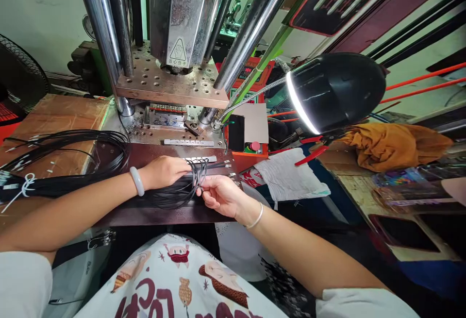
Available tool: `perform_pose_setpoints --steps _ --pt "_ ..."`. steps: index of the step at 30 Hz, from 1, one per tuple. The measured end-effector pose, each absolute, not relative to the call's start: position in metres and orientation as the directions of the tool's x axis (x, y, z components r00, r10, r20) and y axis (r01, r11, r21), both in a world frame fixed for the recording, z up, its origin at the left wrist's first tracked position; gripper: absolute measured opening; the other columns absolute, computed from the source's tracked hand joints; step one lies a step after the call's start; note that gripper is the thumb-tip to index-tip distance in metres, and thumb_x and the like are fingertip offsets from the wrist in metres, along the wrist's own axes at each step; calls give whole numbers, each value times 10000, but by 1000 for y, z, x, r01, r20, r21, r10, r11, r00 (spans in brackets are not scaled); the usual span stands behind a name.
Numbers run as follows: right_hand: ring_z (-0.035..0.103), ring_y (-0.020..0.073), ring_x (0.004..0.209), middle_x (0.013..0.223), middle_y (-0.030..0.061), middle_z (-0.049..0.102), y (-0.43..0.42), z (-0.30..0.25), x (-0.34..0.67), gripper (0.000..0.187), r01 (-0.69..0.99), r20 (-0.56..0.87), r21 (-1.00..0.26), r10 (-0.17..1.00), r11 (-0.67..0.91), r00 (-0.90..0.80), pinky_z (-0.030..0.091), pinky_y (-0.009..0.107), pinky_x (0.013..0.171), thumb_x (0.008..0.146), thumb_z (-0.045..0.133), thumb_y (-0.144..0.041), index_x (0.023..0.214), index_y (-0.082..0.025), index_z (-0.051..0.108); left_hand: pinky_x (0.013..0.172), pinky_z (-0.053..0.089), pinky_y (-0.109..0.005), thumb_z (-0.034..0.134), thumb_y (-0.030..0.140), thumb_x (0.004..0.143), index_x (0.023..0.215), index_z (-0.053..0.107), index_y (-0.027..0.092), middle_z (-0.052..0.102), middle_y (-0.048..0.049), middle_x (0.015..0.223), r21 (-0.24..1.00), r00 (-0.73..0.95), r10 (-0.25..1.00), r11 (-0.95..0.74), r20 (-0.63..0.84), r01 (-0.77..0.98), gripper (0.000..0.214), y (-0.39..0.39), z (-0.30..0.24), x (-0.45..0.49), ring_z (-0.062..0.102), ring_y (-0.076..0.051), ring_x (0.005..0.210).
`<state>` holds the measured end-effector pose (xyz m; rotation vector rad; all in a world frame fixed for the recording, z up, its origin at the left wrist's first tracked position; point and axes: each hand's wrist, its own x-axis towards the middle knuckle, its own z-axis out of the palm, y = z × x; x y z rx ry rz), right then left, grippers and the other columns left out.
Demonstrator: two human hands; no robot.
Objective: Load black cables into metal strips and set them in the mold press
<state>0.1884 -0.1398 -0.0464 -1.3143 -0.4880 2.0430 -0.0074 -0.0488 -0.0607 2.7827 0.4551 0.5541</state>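
Note:
My left hand (pixel 168 171) lies closed over a bundle of thin black cables (pixel 171 196) on the dark work plate (pixel 145 213) in front of a vertical press (pixel 174 65). The cables loop around its fingers. My right hand (pixel 221 195) sits just to the right, pinching the cable ends near the left fingertips. A small metal fixture (pixel 201 159) with cable ends lies just beyond the hands. More black cables (pixel 73 155) trail off to the left in a big coil, tied with a white string (pixel 25 184).
A black gooseneck lamp (pixel 337 92) shines at the right. A second metal fixture (pixel 188 142) rests on the press bed. White cloth (pixel 291 175), red-handled pliers (pixel 311 155) and an orange rag (pixel 395 145) lie to the right. A fan (pixel 20 77) stands far left.

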Motion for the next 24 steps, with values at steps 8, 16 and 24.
perform_pose_setpoints --steps 8,16,24 --pt "454 47 299 785 97 754 -189 -46 191 172 -502 -611 -610 767 -613 -196 267 158 293 722 707 -255 742 -128 594 644 489 -258 515 281 949 888 724 177 720 -28 799 342 822 430 -887 373 309 241 -59 -57 -15 669 -162 696" --pt "622 126 599 816 69 711 -224 -13 179 93 21 156 -987 987 157 -32 483 236 494 886 545 -223 871 -182 627 744 528 -285 564 126 901 1050 600 167 701 -69 929 205 663 275 -961 696 184 158 -87 -27 -31 659 -154 813" --pt "554 109 469 707 39 712 -241 8 151 123 -105 204 -978 936 181 -287 444 248 472 934 499 -268 911 -208 603 578 540 -274 615 163 835 940 617 317 650 39 681 -4 600 81 -990 796 140 186 -138 7 -53 619 -120 585"
